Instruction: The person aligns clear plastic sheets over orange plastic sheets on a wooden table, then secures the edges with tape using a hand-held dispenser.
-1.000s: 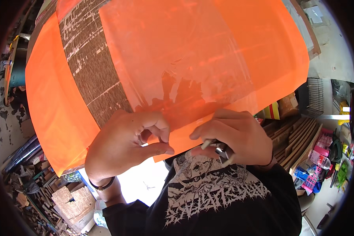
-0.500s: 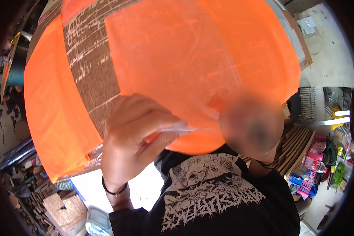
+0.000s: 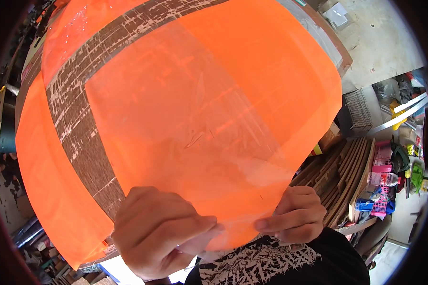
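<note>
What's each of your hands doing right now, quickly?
Left hand: closed, pinching the clear film near its lower edge.
Right hand: closed, seemingly pinching the same film; whether its curled fingers hide anything else cannot be told.

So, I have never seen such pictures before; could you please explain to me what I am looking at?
There is no machine here, only a person's two bare hands. A wide fisheye camera worn on the head looks down, so straight edges bend and the black shirt shows below. On the scratched brown surface lie a large orange sheet and, left of it, another orange piece. See-through film covers part of the large sheet. The left hand and right hand seem to pinch the film's near edge.
</note>
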### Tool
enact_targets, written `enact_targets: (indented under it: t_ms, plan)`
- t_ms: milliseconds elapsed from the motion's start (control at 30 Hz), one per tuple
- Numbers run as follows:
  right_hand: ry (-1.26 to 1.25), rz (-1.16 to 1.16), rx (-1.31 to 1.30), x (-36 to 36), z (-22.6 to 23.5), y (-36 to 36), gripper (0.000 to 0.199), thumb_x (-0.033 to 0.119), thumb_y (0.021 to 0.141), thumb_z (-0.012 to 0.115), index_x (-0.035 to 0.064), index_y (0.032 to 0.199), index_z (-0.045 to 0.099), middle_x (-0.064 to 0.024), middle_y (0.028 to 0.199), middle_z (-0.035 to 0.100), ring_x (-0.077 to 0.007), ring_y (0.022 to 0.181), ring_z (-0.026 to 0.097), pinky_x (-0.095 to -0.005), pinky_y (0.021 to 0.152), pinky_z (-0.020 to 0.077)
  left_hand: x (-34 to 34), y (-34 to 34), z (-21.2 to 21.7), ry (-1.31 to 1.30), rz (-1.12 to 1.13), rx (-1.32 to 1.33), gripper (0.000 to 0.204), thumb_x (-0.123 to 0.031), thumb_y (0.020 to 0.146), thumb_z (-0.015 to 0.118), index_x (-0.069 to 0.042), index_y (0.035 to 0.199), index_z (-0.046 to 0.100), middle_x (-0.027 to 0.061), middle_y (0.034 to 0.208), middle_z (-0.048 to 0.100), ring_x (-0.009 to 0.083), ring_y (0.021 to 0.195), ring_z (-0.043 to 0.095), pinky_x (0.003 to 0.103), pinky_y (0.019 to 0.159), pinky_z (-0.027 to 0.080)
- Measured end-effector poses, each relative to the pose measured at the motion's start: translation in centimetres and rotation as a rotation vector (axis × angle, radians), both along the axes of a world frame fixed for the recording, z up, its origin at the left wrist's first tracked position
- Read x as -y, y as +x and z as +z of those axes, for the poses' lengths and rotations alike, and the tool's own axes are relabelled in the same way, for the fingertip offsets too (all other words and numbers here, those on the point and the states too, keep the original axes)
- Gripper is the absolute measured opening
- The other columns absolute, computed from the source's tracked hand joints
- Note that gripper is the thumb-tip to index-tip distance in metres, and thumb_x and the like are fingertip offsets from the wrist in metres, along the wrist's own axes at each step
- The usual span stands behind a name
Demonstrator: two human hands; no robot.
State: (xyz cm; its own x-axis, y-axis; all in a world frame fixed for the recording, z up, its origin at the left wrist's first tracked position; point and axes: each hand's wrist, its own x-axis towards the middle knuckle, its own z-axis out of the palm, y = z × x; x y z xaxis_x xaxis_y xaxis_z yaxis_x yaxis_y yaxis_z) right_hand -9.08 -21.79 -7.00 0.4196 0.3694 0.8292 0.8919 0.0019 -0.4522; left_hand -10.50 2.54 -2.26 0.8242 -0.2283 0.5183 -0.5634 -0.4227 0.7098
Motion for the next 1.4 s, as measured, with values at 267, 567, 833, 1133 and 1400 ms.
enact_targets:
  t_ms: [267,567,833,1133,1400]
  plan:
    - [0.024,0.011,0.028,-0.3,0.3,-0.9,0.016,0.002,0.080,0.056,0.0112,0.069,0.048,-0.0074,0.085,0.074,-0.0062,0.042,0.041,-0.0182,0.041,0.0319,1.0,-0.7,-0.8,0.011,0.070,0.205,0.027,-0.010,0.058,0.080,-0.005,0.078,0.063,0.0058,0.065,0.058,0.0295,0.064,0.062,0.038,0.052,0.040]
    - [0.106,-0.020,-0.044,-1.2,0.0,-1.6,0.015,0.004,0.085,0.052,0.0122,0.073,0.051,-0.0045,0.082,0.074,-0.0075,0.048,0.048,-0.0203,0.045,0.0361,0.4,-0.5,-1.1,-0.058,0.039,0.216,0.023,-0.015,0.067,0.083,-0.008,0.081,0.067,0.0034,0.068,0.061,0.0228,0.066,0.063,0.032,0.054,0.048]
    - [0.150,-0.008,-0.040,-1.4,0.2,-1.4,0.016,0.003,0.084,0.053,0.0109,0.070,0.049,-0.0085,0.084,0.074,-0.0084,0.046,0.041,-0.0201,0.044,0.0357,-0.6,-1.1,-1.1,-0.041,-0.040,0.319,0.025,-0.012,0.072,0.081,-0.003,0.087,0.064,0.0093,0.076,0.061,0.0282,0.073,0.064,0.036,0.059,0.057]
    - [0.239,-0.038,-0.267,4.8,-1.9,0.2,0.013,-0.005,0.084,0.063,0.0053,0.084,0.055,-0.0132,0.094,0.068,-0.0133,0.062,0.057,-0.0254,0.049,0.0431,-2.9,-3.8,-5.3,-0.151,-0.245,0.136,0.053,-0.061,0.069,0.072,-0.008,0.078,0.072,-0.0008,0.068,0.064,0.0164,0.059,0.060,0.030,0.049,0.042]
    - [0.213,-0.996,-0.799,13.8,-2.2,5.2,0.037,0.013,0.095,0.062,-0.0037,0.126,0.051,-0.0146,0.132,0.055,-0.0167,0.118,0.053,-0.0279,0.098,0.0410,-0.9,-12.4,-5.6,-0.352,0.166,-0.829,0.046,-0.042,0.086,0.069,0.001,0.069,0.064,0.0070,0.059,0.061,0.0147,0.049,0.058,0.027,0.048,0.043]
